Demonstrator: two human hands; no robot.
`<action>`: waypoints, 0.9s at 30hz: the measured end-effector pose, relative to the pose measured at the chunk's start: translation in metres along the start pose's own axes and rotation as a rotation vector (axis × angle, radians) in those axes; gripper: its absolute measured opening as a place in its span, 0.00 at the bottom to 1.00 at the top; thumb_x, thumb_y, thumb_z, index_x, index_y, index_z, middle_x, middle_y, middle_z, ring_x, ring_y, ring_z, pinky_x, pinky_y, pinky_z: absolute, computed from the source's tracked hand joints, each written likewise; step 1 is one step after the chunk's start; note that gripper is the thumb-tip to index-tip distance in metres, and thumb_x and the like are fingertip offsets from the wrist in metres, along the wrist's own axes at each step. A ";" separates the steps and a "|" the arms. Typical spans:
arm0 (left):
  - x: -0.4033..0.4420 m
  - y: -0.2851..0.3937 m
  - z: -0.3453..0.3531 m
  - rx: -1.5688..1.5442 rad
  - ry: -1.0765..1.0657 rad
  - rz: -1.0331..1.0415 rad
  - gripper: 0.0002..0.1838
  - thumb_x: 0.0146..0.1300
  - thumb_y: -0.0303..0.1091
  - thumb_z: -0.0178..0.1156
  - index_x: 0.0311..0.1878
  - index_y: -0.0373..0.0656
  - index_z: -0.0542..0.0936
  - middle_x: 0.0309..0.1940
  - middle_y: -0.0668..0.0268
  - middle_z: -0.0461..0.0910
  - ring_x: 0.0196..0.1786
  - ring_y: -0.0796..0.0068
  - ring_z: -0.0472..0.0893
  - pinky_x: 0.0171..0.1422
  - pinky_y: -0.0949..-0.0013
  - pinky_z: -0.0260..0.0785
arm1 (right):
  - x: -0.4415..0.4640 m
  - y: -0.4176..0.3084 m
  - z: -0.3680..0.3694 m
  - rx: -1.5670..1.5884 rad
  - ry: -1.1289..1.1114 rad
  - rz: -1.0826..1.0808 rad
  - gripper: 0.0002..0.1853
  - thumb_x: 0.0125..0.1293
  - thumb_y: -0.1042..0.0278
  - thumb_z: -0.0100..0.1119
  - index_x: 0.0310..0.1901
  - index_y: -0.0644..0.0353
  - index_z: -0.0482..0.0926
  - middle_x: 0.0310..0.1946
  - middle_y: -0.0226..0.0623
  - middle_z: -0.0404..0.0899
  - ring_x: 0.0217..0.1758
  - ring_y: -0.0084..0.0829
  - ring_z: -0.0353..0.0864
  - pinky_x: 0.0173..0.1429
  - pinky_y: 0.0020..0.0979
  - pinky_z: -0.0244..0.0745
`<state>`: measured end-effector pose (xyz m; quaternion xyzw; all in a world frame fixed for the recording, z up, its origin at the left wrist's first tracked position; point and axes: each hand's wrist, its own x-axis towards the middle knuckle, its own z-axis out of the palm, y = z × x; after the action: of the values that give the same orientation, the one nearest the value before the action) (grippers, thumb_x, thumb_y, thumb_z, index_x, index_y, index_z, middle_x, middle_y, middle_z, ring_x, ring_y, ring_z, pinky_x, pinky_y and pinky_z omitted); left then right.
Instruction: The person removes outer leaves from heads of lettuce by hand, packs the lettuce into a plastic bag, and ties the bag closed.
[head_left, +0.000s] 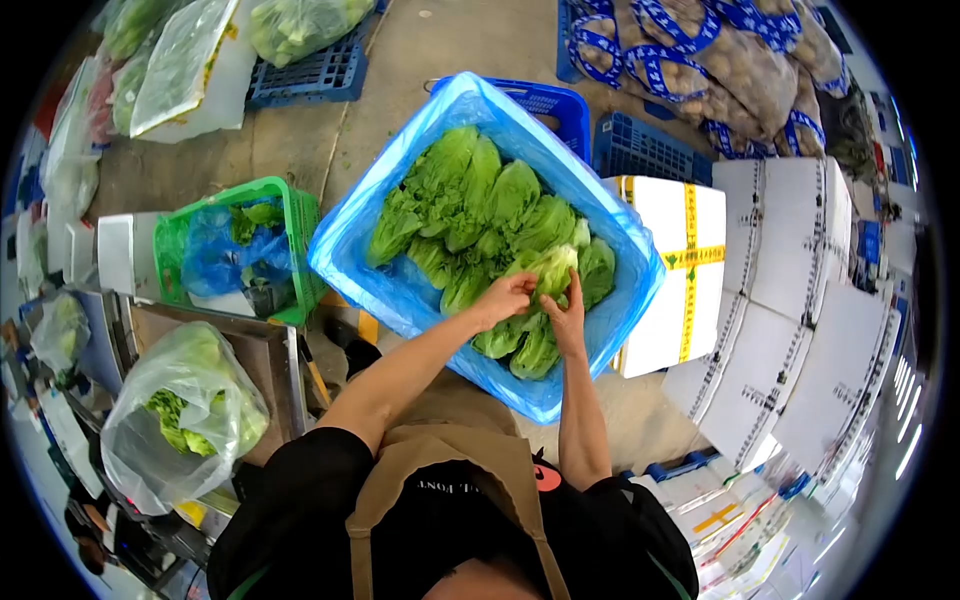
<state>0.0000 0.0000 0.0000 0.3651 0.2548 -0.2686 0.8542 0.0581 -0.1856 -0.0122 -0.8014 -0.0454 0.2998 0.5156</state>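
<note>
A large crate lined with blue plastic [390, 305] holds several heads of green romaine lettuce [465, 190]. Over the near right part of the pile, my right hand [567, 315] grips a paler lettuce head [554, 265], its thumb and fingers on either side. My left hand [503, 302] is beside the same head, fingertips pinched together at its left edge, seemingly on a leaf. What lies between those fingertips is partly hidden.
To the left stand a green basket [305, 240] with blue plastic inside and a clear bag of lettuce [190, 420]. White foam boxes [665, 320] are stacked on the right. Net sacks [745, 75] lie at the back right, near blue crates [650, 148].
</note>
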 end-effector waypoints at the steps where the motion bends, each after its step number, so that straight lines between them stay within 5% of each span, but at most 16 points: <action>1: -0.002 -0.015 0.014 0.019 -0.002 0.025 0.33 0.60 0.17 0.48 0.71 0.41 0.60 0.69 0.61 0.62 0.71 0.64 0.62 0.69 0.64 0.59 | -0.010 0.001 -0.011 -0.081 0.013 0.043 0.57 0.51 0.59 0.74 0.74 0.52 0.40 0.68 0.46 0.54 0.68 0.42 0.61 0.68 0.40 0.63; 2: -0.001 -0.026 0.029 0.040 -0.006 0.054 0.34 0.58 0.16 0.48 0.71 0.39 0.60 0.69 0.61 0.62 0.71 0.65 0.63 0.67 0.67 0.61 | -0.018 0.000 -0.023 -0.164 0.028 0.081 0.57 0.51 0.60 0.74 0.74 0.52 0.40 0.66 0.48 0.58 0.66 0.43 0.63 0.67 0.39 0.63; 3: 0.027 0.036 -0.065 0.230 0.057 0.195 0.34 0.58 0.15 0.47 0.71 0.39 0.60 0.68 0.61 0.63 0.70 0.65 0.63 0.66 0.67 0.62 | 0.087 -0.009 0.063 0.005 0.037 -0.076 0.56 0.52 0.60 0.74 0.74 0.52 0.41 0.66 0.48 0.58 0.66 0.43 0.64 0.66 0.40 0.64; 5: 0.019 -0.004 -0.023 0.206 0.019 0.178 0.35 0.56 0.13 0.46 0.71 0.38 0.60 0.67 0.60 0.64 0.70 0.65 0.64 0.63 0.68 0.65 | 0.041 -0.015 0.034 0.049 0.052 0.052 0.55 0.53 0.61 0.73 0.74 0.52 0.42 0.65 0.49 0.60 0.66 0.43 0.64 0.65 0.41 0.65; 10: 0.023 0.003 -0.011 0.129 0.129 0.155 0.32 0.58 0.16 0.47 0.68 0.38 0.63 0.66 0.58 0.65 0.67 0.61 0.66 0.61 0.66 0.66 | 0.044 -0.003 0.017 0.829 0.233 0.278 0.58 0.50 0.74 0.74 0.75 0.49 0.39 0.70 0.48 0.53 0.69 0.46 0.60 0.63 0.47 0.66; 13: 0.010 0.000 -0.027 0.534 0.408 0.206 0.31 0.60 0.23 0.53 0.69 0.39 0.63 0.66 0.56 0.64 0.65 0.58 0.68 0.61 0.63 0.66 | 0.049 0.005 0.036 0.454 0.355 0.283 0.58 0.50 0.73 0.74 0.75 0.50 0.39 0.69 0.48 0.54 0.68 0.46 0.60 0.64 0.47 0.66; 14: 0.007 0.000 -0.029 0.419 0.335 0.073 0.32 0.60 0.30 0.60 0.68 0.39 0.63 0.65 0.54 0.65 0.63 0.57 0.69 0.62 0.61 0.65 | 0.052 0.005 0.041 0.392 0.375 0.266 0.56 0.50 0.74 0.74 0.74 0.55 0.43 0.68 0.49 0.57 0.66 0.46 0.63 0.63 0.45 0.68; 18: -0.001 -0.014 -0.021 0.454 0.345 0.150 0.32 0.59 0.35 0.63 0.66 0.39 0.66 0.59 0.54 0.71 0.58 0.58 0.73 0.59 0.62 0.68 | 0.049 -0.024 0.042 0.410 0.316 0.258 0.47 0.50 0.78 0.70 0.71 0.65 0.53 0.60 0.48 0.68 0.57 0.42 0.73 0.57 0.40 0.74; 22: -0.084 0.020 -0.022 0.278 0.214 0.367 0.24 0.62 0.33 0.63 0.60 0.38 0.72 0.44 0.67 0.76 0.34 0.81 0.77 0.36 0.74 0.70 | 0.029 -0.090 0.037 0.619 -0.010 0.219 0.36 0.54 0.75 0.66 0.65 0.65 0.63 0.53 0.47 0.75 0.50 0.42 0.80 0.50 0.39 0.80; 25: -0.166 0.060 -0.047 0.154 0.294 0.496 0.19 0.63 0.30 0.61 0.57 0.38 0.74 0.36 0.70 0.76 0.33 0.83 0.75 0.35 0.75 0.69 | 0.023 -0.128 0.065 0.836 -0.271 0.361 0.34 0.54 0.70 0.66 0.62 0.66 0.67 0.51 0.46 0.77 0.50 0.40 0.80 0.50 0.38 0.80; 27: -0.196 0.073 -0.082 0.219 0.497 0.802 0.16 0.64 0.28 0.60 0.54 0.38 0.76 0.32 0.72 0.76 0.33 0.84 0.74 0.36 0.76 0.68 | 0.030 -0.149 0.106 0.848 -0.471 0.406 0.34 0.53 0.63 0.67 0.61 0.66 0.68 0.50 0.44 0.78 0.50 0.39 0.80 0.52 0.39 0.78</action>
<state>-0.1146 0.1586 0.1098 0.5754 0.2605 0.1521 0.7602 0.0623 -0.0202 0.0717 -0.4258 0.1214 0.5579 0.7019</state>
